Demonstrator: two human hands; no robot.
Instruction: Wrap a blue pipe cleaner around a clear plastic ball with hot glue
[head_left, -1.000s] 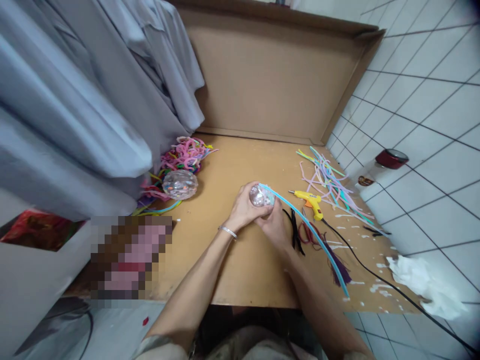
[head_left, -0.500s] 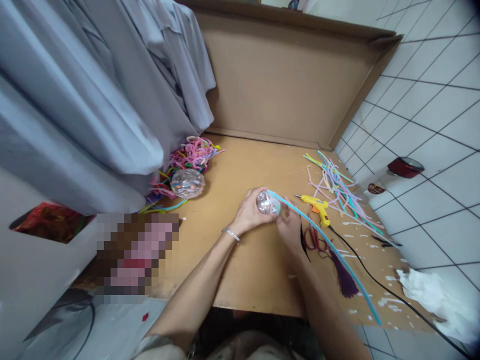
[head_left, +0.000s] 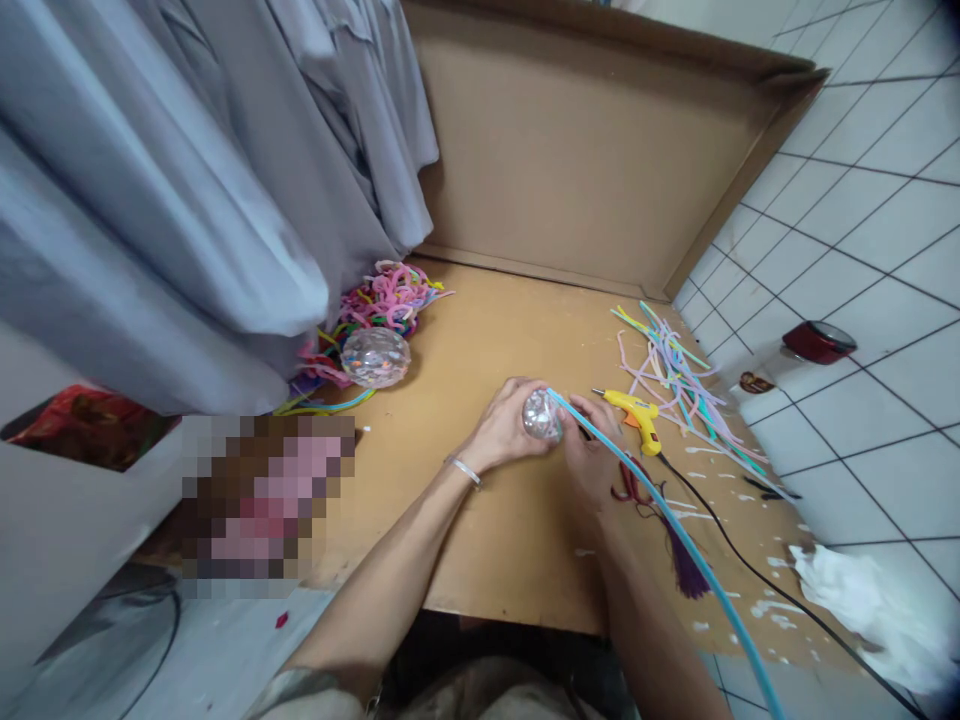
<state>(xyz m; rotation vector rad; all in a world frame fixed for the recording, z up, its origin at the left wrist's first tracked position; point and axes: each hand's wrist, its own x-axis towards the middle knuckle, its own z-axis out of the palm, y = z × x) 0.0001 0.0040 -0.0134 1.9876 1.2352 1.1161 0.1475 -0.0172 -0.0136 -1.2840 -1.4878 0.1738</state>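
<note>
My left hand (head_left: pixel 504 428), a bracelet at its wrist, is wrapped round a small clear ball (head_left: pixel 538 416) with a shiny, faceted look. A long light-blue pipe cleaner (head_left: pixel 667 505) starts at the top of the ball and arcs over my right hand (head_left: pixel 592 455) to the lower right. The right fingers are closed at the ball's right side, by the near end of the pipe cleaner; their tips are partly hidden. Right of that hand lie a yellow glue gun (head_left: pixel 634 412) and dark red-handled scissors (head_left: pixel 628 482), partly covered by the hand.
A larger clear ball (head_left: pixel 375 358) sits beside a heap of coloured pipe cleaners (head_left: pixel 394 298) at the left. More pipe cleaners (head_left: pixel 675 375) lie at the right, with a purple tassel (head_left: pixel 686 560), a black cord (head_left: pixel 742 560) and white tissue (head_left: pixel 862 610). Grey cloth (head_left: pixel 247 180) hangs at left.
The ball has turned a little in my left hand. My right hand has shifted slightly right and up, and the pipe cleaner's free end now hangs lower, out of view.
</note>
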